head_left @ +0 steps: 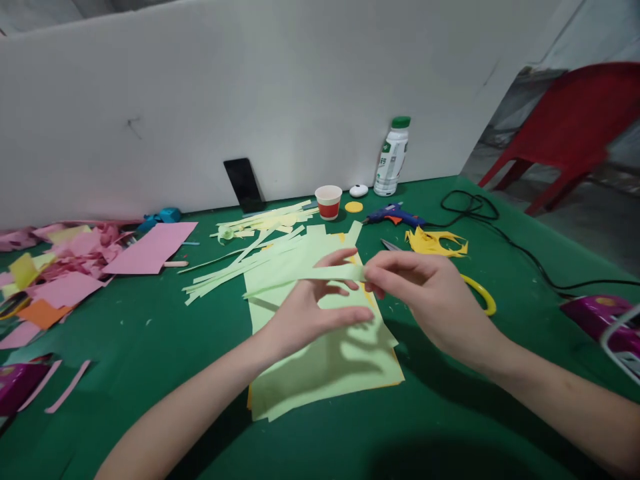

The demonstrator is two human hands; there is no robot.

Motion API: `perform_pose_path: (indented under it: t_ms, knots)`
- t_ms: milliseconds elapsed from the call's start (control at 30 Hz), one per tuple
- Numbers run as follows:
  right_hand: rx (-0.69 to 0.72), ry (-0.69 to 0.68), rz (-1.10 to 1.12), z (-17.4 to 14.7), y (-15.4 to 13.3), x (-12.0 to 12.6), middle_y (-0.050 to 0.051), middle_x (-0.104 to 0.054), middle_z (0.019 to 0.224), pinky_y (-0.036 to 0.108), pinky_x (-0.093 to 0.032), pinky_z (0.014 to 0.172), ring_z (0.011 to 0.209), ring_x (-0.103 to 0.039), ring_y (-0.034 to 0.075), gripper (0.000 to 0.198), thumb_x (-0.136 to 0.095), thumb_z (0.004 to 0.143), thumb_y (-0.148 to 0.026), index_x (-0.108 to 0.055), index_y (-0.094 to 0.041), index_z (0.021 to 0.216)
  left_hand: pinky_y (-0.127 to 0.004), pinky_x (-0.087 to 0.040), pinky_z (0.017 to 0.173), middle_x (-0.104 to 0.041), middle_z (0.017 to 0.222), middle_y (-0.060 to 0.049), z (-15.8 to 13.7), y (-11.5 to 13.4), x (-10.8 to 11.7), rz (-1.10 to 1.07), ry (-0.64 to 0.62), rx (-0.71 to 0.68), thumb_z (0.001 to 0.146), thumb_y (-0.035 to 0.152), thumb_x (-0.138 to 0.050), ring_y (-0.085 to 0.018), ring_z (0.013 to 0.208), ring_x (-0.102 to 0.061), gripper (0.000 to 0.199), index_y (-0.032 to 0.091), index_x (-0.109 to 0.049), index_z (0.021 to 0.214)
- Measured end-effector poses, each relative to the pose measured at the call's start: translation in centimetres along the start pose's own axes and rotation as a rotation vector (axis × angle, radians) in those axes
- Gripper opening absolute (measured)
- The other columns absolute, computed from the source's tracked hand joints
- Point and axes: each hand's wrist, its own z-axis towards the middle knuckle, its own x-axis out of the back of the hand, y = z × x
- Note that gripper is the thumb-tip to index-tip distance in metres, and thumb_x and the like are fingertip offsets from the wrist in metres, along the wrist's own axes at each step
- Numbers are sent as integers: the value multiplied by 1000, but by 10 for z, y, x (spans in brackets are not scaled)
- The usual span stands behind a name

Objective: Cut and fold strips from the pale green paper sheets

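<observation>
A light green paper strip stretches leftward from my right hand, whose thumb and fingertips pinch its right end. My left hand is open under the strip, thumb and fingers apart, and the strip passes over its fingers. Both hands are above a stack of pale green paper sheets, with some orange-yellow edges showing beneath. Cut green strips lie to the left of the stack. Scissors with a yellow handle lie partly hidden behind my right hand.
Behind stand a paper cup, a bottle and a phone leaning on the white board. A blue glue gun trails a black cable to the right. Pink paper scraps are piled left, yellow scraps right.
</observation>
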Motion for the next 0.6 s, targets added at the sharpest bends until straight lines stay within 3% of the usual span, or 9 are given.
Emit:
perform_pose_path:
  t_ms: [67,100,133,200,267,333,400,500,600]
  knots:
    - [18,30,58,7,-2,3,-3,-53,57,20,-38,54,56,-47,9,17,-62,72,-35,-60,-22,61,-24,-45,68,-61,89,-3,-10,11,-5,226,-146,20,70,33,-66,-14,78,-56,29,21,-59,95]
    - [27,40,81,11,-3,5,-4,-52,55,20,-37,53,55,-46,8,18,-63,71,-35,-60,-21,60,-22,-43,60,-62,76,-1,-16,17,-8,345,-207,-24,73,34,-62,-12,68,-55,17,19,-61,82]
    - [35,43,103,14,-4,7,-4,-50,54,20,-37,52,53,-44,8,19,-64,71,-35,-59,-21,59,-21,-40,53,-58,62,0,-21,23,-9,459,-199,-129,76,32,-59,-10,56,-51,17,17,-59,68]
    - [38,15,149,18,-7,9,-4,-47,52,19,-35,50,50,-42,6,23,-64,71,-35,-57,-19,56,-22,-37,49,-52,52,2,-28,31,-8,598,-5,-410,76,28,-60,-9,49,-46,21,18,-52,59]
    - [22,-45,204,20,-10,9,-5,-45,51,19,-34,47,47,-39,5,26,-63,72,-34,-54,-18,53,-24,-42,61,-59,67,-1,-29,35,-3,659,228,-572,72,26,-63,-14,65,-54,11,20,-54,70]
    - [-16,-120,261,20,-12,7,-5,-44,50,19,-32,44,44,-37,4,26,-64,71,-32,-52,-17,52,-27,-42,76,-61,93,-5,-25,35,4,683,305,-531,71,27,-65,-19,89,-55,23,22,-55,92]
    - [-76,-199,302,20,-14,4,-6,-43,48,17,-29,40,42,-37,4,25,-66,69,-30,-52,-17,53,-25,-42,75,-60,102,-4,-20,32,9,687,269,-409,74,29,-62,-18,92,-54,30,22,-53,103]
    - [-149,-270,314,22,-13,0,-6,-43,45,16,-24,35,40,-35,4,25,-66,69,-30,-50,-17,55,-21,-38,53,-63,76,0,-16,30,12,673,224,-313,81,30,-54,-12,64,-54,14,21,-60,90]
    - [-142,-286,317,26,-11,-1,-7,-44,43,15,-24,34,37,-34,3,27,-65,69,-30,-48,-16,54,-21,-35,47,-62,66,1,-17,34,12,583,172,-244,85,32,-45,-10,52,-50,24,19,-63,77]
